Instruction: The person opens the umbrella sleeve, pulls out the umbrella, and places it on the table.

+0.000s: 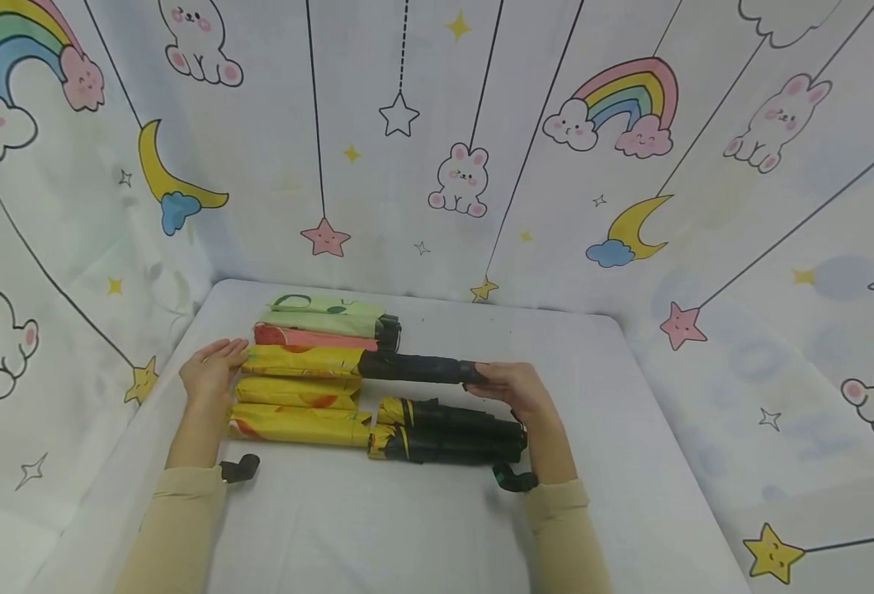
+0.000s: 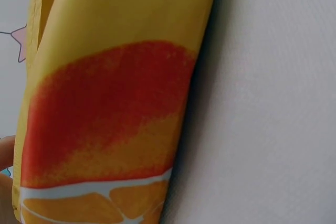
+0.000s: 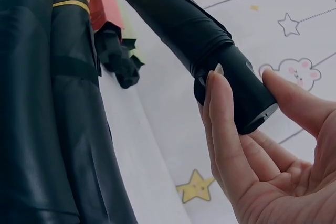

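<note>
Between both hands a folded umbrella (image 1: 422, 368) lies crosswise, black on its right half and yellow with a fruit print on its left. My left hand (image 1: 212, 373) grips the yellow end; in the left wrist view the yellow fabric (image 2: 110, 98) hides most of that hand. At the other end, the thumb and fingers of my right hand (image 1: 518, 386) hold the black handle (image 3: 241, 87). Nearer me are two yellow fruit-print pieces (image 1: 295, 425), long and flat. Two black folded umbrellas (image 1: 451, 445) with yellow bands lie side by side to their right.
Behind the held umbrella lie a light green fruit-print bundle (image 1: 325, 307) and a red-pink one (image 1: 318, 337), with black ends on the right. All rest on a white-covered table (image 1: 377, 528). White cloth walls (image 1: 407, 190) with cartoon prints stand around it.
</note>
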The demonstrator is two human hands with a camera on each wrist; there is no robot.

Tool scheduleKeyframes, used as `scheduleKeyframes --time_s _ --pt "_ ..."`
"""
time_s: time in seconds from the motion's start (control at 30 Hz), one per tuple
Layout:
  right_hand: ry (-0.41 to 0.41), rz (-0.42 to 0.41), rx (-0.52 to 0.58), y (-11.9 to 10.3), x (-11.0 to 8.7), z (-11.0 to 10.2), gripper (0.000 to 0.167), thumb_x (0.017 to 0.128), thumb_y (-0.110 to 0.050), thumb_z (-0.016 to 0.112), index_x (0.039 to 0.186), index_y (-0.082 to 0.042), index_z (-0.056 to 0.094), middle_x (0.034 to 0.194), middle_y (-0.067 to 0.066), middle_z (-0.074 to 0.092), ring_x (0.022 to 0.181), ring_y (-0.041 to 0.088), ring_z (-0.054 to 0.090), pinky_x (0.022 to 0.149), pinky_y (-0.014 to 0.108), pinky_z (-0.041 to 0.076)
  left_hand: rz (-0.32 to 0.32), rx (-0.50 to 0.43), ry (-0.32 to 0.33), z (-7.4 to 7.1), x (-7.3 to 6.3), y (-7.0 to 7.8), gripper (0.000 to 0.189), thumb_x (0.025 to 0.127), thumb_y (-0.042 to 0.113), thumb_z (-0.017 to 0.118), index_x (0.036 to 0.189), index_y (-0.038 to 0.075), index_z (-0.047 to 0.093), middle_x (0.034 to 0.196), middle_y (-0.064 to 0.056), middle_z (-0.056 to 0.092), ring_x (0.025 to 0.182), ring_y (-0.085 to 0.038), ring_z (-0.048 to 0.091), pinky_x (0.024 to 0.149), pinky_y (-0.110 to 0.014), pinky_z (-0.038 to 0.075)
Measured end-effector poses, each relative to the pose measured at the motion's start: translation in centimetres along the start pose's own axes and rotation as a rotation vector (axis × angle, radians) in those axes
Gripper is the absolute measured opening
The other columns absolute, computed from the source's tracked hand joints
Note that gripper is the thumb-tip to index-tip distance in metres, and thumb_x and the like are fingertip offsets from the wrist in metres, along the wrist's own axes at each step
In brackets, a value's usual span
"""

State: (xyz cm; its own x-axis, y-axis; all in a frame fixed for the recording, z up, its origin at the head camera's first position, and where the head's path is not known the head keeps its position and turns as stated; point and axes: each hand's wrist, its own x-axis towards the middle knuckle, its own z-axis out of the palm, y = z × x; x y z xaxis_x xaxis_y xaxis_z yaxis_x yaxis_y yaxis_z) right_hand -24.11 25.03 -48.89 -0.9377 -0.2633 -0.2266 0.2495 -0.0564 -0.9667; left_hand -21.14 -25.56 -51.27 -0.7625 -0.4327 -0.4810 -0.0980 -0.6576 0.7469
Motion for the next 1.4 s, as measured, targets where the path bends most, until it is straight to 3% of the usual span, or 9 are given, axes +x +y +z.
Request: scheduleKeyframes --time_s 0.23,0.67,1.0,1.2,1.4 --pt "-0.005 -0.011 -0.014 0.3 -0.4 -0.8 0.031 0.098 -0.006 0.072 0.12 0.015 0.069 0.107 0.02 0.077 0.094 0.033 0.078 0.092 0.05 0.061 0.019 0.046 -0.012 -0.1 0.2 -0.1 0.067 0.093 -0.022 0.058 0.154 -0.001 0.041 0.148 -0.013 0.058 0.14 -0.026 0.054 0.104 -0.026 0.05" --pt "0.018 0.003 -0.016 0.7 -1.0 -2.6 0.036 0.098 -0.007 0.073 0.122 0.018 0.066 0.108 0.019 0.077 0.095 0.033 0.078 0.092 0.049 0.061 0.006 0.062 -0.002 0.1 0.2 -0.3 0.069 0.094 -0.021 0.058 0.156 0.002 0.04 0.159 -0.016 0.047 0.141 -0.025 0.052 0.104 -0.024 0.049" --pt "0.023 0.02 -0.061 1.1 -1.3 -4.7 0.034 0.097 -0.012 0.075 0.12 0.014 0.07 0.109 0.019 0.077 0.097 0.032 0.078 0.091 0.046 0.062 -0.019 0.03 0.018 0.0 0.5 -0.3 0.069 0.091 -0.024 0.06 0.152 0.004 0.043 0.157 -0.014 0.049 0.14 -0.026 0.053 0.102 -0.026 0.051" --pt "0.027 0.03 -0.092 1.2 -1.5 -5.5 0.038 0.097 -0.013 0.075 0.121 0.015 0.069 0.108 0.018 0.077 0.096 0.031 0.078 0.091 0.045 0.061 -0.026 0.059 0.059 -0.2 0.7 -0.4 0.068 0.09 -0.023 0.063 0.15 0.004 0.047 0.145 -0.01 0.062 0.137 -0.025 0.057 0.099 -0.027 0.053" --pt "0.044 0.044 -0.082 1.4 -1.5 -6.2 0.03 0.097 -0.011 0.075 0.117 0.012 0.072 0.105 0.019 0.077 0.094 0.031 0.078 0.09 0.045 0.062 -0.015 0.128 0.066 -0.2 1.0 -0.6 0.069 0.092 -0.02 0.064 0.154 0.003 0.045 0.155 -0.014 0.052 0.138 -0.025 0.055 0.1 -0.026 0.051"
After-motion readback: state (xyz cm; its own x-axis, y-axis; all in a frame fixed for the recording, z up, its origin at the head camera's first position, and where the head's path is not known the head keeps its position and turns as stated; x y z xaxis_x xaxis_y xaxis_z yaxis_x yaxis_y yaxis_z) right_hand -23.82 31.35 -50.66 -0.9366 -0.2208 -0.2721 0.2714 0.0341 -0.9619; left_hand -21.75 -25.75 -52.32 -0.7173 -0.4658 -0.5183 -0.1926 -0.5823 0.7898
